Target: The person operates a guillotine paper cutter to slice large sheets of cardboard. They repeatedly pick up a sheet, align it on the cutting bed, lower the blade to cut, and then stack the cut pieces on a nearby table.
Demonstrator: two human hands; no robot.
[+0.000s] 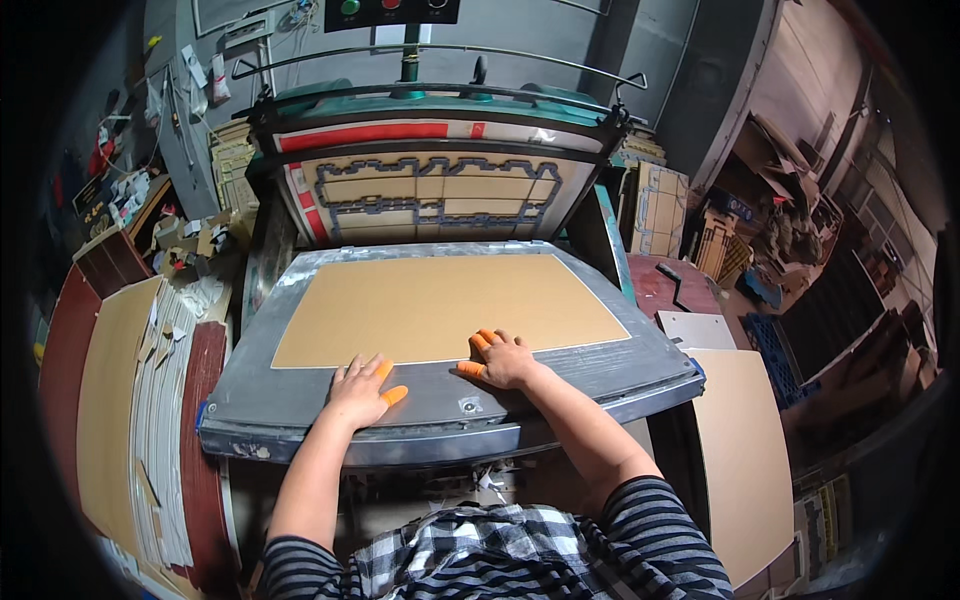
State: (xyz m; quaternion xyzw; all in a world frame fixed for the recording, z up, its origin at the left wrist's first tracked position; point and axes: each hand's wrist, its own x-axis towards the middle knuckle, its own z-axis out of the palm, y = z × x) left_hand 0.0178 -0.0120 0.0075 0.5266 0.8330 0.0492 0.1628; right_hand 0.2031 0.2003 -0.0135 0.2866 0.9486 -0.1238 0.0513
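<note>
A brown cardboard sheet (445, 305) lies flat on the grey metal bed (560, 385) of a die-cutting press. My left hand (362, 388) rests palm down on the bed, fingers spread, its tips at the sheet's near edge. My right hand (500, 358) lies on the bed too, fingertips touching the same near edge further right. Orange rubber covers sit on some fingers of both hands. Neither hand grips anything. Behind the sheet the tilted cutting die (430, 195) stands open, showing its grey rule pattern.
A stack of brown sheets (112, 400) and pale cut blanks (170, 430) lies on the red table at the left. More brown board (745, 460) sits at the right. Cardboard scraps and boxes (770, 235) crowd the far right. Control buttons (390, 10) hang above the press.
</note>
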